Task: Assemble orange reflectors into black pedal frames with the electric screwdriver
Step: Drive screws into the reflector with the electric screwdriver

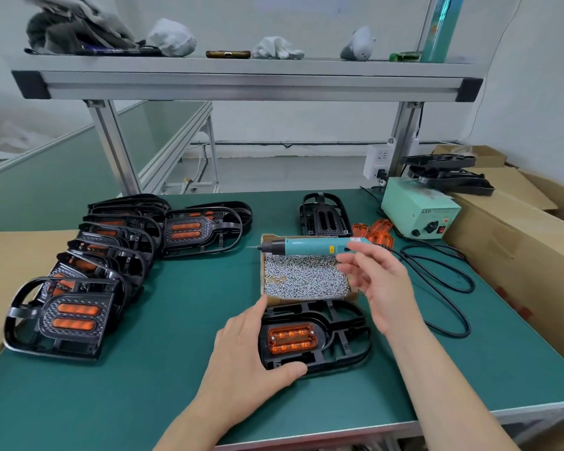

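**Item:** black pedal frame (342, 340), flat on the desk (176, 320) at front centre, with the orange reflector (292, 338) seated in its recess.

**Left hand** (241, 346) — grip clasps the frame's left end, thumb at the near edge and fingers at the far edge.

**Right hand** (381, 281) — grip loose and open, fingertips at the rear of the electric screwdriver (310, 246), which lies across the screw box (302, 276).

**Advice:** close fully on the tool, keep the frame pinned and drive each screw square.
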`<move>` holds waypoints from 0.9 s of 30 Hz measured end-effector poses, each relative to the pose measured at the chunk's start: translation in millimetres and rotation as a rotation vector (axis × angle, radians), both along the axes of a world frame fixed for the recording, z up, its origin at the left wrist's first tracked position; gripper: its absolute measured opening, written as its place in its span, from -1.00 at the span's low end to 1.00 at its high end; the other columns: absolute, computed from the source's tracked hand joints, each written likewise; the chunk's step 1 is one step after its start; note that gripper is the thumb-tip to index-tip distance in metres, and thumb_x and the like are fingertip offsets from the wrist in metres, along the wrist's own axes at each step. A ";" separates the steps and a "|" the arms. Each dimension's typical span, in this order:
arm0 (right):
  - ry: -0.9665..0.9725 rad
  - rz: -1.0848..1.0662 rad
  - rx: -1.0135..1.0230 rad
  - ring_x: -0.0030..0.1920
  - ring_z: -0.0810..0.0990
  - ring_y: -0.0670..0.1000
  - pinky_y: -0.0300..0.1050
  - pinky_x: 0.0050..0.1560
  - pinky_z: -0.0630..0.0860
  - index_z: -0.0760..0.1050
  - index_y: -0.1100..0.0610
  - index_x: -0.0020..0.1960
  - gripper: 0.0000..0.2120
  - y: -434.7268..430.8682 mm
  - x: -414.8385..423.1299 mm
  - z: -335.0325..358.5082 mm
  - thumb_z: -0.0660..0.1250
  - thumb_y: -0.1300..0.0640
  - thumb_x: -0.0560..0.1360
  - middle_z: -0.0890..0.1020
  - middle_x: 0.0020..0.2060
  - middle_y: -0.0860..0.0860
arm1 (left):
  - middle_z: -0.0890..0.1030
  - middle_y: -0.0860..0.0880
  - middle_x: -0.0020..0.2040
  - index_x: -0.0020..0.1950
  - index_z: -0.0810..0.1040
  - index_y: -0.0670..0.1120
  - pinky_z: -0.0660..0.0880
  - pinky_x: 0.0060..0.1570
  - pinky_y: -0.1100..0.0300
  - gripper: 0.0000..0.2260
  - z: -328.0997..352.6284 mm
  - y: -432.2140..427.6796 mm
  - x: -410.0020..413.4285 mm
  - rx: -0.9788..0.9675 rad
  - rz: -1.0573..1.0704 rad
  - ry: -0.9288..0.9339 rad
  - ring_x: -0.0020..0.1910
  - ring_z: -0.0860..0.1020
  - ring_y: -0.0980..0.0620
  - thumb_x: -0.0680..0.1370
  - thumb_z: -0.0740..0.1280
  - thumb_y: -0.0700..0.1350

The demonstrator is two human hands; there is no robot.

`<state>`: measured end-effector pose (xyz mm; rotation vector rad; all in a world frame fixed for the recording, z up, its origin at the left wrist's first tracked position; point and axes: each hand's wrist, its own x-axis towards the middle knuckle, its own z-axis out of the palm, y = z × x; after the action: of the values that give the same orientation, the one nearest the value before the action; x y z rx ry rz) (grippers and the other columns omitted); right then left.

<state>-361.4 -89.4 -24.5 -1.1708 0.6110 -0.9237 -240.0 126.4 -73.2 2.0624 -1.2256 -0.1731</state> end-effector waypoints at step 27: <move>0.197 -0.056 -0.395 -0.30 0.57 -0.03 -0.19 -0.17 0.51 0.65 0.17 -0.14 -0.82 6.4 -19.1 -40.2 0.26 0.27 0.48 0.67 -0.29 0.11 | 0.48 0.38 0.20 0.26 0.53 0.23 0.28 0.30 0.35 -0.44 2.1 -0.5 12.0 -0.036 -0.007 0.016 0.25 0.40 0.30 0.33 0.26 0.44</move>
<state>-380.5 -83.0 -64.6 -1.6196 0.6377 -1.0122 -228.0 125.9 -71.1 2.0228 -1.2172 -0.1695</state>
